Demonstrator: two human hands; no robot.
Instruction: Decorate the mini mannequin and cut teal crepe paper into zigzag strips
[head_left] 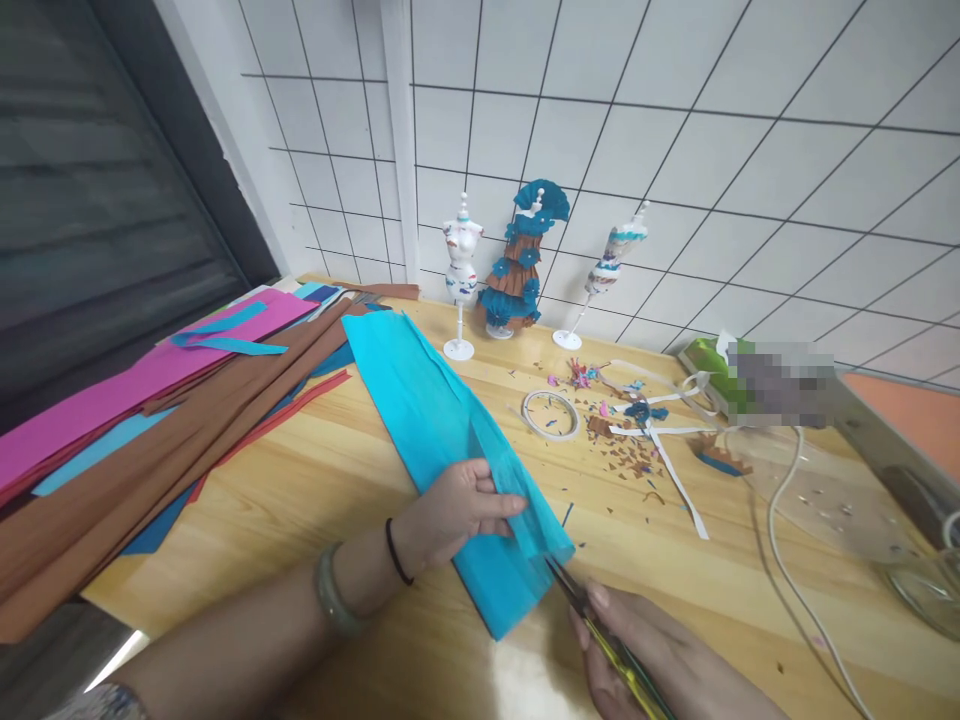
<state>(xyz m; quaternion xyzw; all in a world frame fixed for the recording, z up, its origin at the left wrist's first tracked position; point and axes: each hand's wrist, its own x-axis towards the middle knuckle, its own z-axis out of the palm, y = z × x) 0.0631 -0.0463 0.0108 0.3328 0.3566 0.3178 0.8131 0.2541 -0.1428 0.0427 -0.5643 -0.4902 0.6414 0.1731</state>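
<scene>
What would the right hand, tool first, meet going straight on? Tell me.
Most likely the turquoise paper: the pointed tool in the right hand aims at its near end, though contact is unclear.

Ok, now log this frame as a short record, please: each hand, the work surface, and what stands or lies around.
Left hand: gripping the blue sheet
Right hand: holding a slim tool, probably scissors, its tips at the sheet's near edge
Surface: wooden table
Left side: pile of coloured sheets
Back: three small mannequins, the middle one dressed in blue and brown
Right side: white ring, small scraps
</scene>
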